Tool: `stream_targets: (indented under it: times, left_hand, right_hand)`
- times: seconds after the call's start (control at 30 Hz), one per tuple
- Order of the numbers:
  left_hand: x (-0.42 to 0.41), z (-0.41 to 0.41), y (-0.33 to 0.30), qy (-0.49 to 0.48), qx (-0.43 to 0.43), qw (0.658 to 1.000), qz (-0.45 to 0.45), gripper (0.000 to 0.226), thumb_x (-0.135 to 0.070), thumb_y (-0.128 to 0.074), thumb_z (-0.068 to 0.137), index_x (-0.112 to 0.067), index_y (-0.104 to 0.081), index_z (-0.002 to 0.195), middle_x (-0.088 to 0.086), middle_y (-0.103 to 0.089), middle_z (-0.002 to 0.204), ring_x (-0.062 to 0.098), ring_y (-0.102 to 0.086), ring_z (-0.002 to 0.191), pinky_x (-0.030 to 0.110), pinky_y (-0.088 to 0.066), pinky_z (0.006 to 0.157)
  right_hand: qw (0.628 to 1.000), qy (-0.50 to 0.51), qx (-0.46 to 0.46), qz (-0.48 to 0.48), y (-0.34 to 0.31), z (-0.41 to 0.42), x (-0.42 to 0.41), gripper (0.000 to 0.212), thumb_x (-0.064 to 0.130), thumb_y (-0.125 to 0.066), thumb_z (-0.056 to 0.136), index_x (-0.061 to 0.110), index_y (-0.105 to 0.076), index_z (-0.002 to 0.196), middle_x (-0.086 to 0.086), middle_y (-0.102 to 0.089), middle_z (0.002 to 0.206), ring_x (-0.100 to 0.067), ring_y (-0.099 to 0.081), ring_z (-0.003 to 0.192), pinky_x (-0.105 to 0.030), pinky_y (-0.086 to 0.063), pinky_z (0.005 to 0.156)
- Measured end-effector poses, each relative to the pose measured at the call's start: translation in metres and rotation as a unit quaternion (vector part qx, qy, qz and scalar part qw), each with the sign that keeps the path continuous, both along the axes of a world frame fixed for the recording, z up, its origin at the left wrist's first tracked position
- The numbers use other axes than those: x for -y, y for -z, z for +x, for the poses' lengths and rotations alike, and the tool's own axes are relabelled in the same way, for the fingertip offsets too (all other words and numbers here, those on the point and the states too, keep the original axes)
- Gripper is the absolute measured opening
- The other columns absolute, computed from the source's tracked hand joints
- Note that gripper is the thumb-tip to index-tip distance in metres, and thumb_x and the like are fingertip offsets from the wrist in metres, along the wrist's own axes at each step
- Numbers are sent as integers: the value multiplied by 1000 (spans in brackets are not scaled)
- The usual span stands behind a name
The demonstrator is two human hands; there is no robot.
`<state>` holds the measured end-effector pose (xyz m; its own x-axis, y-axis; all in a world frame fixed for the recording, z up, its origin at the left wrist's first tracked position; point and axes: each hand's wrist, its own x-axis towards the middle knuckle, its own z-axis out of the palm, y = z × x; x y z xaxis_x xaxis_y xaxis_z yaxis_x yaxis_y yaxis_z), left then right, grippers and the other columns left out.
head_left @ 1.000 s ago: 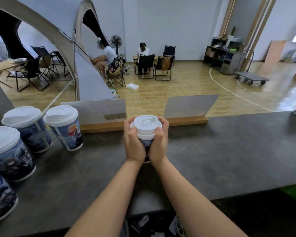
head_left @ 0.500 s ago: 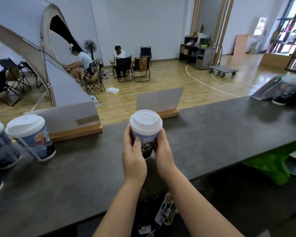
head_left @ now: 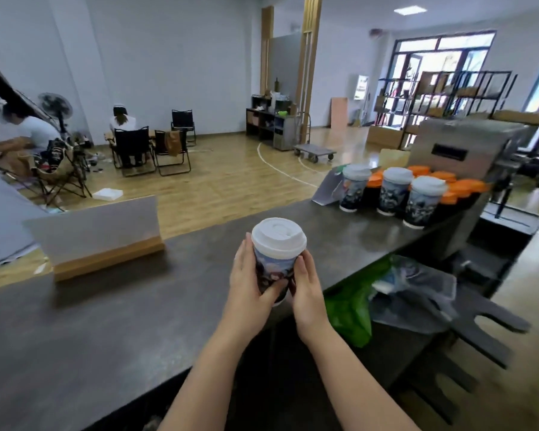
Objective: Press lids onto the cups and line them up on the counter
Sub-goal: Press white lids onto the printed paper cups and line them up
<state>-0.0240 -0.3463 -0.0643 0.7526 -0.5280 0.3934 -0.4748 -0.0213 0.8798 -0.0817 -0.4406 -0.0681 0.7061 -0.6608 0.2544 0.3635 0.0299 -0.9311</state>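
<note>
Above the counter [head_left: 112, 318] I hold the lidded cup [head_left: 277, 259], left hand [head_left: 249, 287] and right hand [head_left: 307, 289] both wrapped round it; three lidded cups [head_left: 389, 194] stand far right.

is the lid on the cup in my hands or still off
On. The white lid sits over the rim of the cup, which the left hand and right hand hold. Whether it is fully snapped down, cannot tell.

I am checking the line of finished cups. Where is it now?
In the head view, three lidded cups stand in a row at the counter's far right end, in front of orange-lidded cups, beside a metal machine.
</note>
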Motion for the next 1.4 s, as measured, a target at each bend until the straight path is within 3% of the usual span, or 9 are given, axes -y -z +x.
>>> stream_targets:
  times: [0.17, 0.27, 0.33, 0.43, 0.73, 0.87, 1.0, 1.2, 1.4]
  left_hand:
    - [79, -11, 5, 15, -34, 999, 18, 107, -18, -79, 74, -40, -14, 156, -12, -48, 137, 10, -45, 131, 41, -45, 107]
    - [118, -10, 3, 42, -91, 995, -10, 110, -11, -80, 77, -37, -9, 157, -22, -50, 134, -4, -51, 123, 38, -50, 104]
    - [142, -5, -1, 36, -93, 995, -12, 97, -7, -80, 78, -31, -25, 154, -25, -52, 131, -12, -52, 116, 27, -50, 101]
    - [183, 14, -3, 34, -81, 996, 5, 70, -9, -81, 76, -38, -45, 129, -22, -59, 123, -7, -56, 114, 21, -52, 92]
    - [333, 58, 7, 48, -96, 994, -9, 68, -8, -84, 72, -33, -49, 126, -16, -62, 121, -6, -59, 109, 23, -53, 92]
    - [386, 65, 12, 41, -98, 994, -10, 71, -11, -84, 73, -35, -48, 129, -16, -60, 125, -4, -57, 114, 28, -52, 98]
    - [417, 69, 14, 18, -85, 996, -12, 70, -9, -84, 73, -37, -47, 125, -14, -59, 125, -8, -55, 112, 24, -51, 96]
    - [438, 74, 15, -13, -69, 998, 7, 76, -11, -83, 70, -31, -45, 133, -11, -56, 133, 2, -54, 123, 38, -50, 103]
    - [451, 71, 17, -21, -72, 997, 16, 82, -11, -76, 69, -34, -40, 140, -11, -52, 140, 5, -50, 130, 42, -49, 105]
  right_hand:
    - [998, 64, -12, -17, -1, -23, 75, 46, 53, -51, 93, 33, -55, 133, 3, -56, 136, -8, -54, 125, -39, -42, 109]
    - [996, 84, -11, -2, 3, -23, 118, 31, 39, -46, 100, 36, -54, 130, 6, -57, 135, -4, -54, 123, -29, -44, 103]
    - [996, 87, -8, 10, 4, -17, 143, 25, 34, -42, 102, 38, -53, 124, 7, -59, 130, -6, -56, 121, -30, -46, 100]
    - [993, 114, -18, 20, 10, -3, 177, 20, 29, -39, 105, 36, -54, 117, 1, -60, 126, -13, -56, 120, -37, -45, 104]
    - [980, 192, -47, -1, 9, 39, 308, 25, 25, -39, 105, 33, -49, 127, 13, -56, 124, 5, -51, 114, -18, -40, 91]
    - [977, 205, -52, 12, 11, 48, 358, 27, 26, -36, 106, 32, -48, 129, 13, -55, 126, 0, -49, 117, -15, -38, 93]
    - [981, 186, -48, 19, 11, 55, 392, 25, 26, -36, 106, 35, -47, 126, 22, -53, 120, 11, -48, 111, -4, -39, 84]
    - [989, 137, -59, -18, 13, 64, 421, 28, 19, -38, 105, 32, -43, 129, 26, -49, 121, 30, -42, 103, 5, -34, 80]
    - [990, 115, -62, -50, 15, 66, 436, 35, 17, -43, 103, 32, -39, 134, 11, -47, 135, -1, -43, 124, -15, -33, 97]
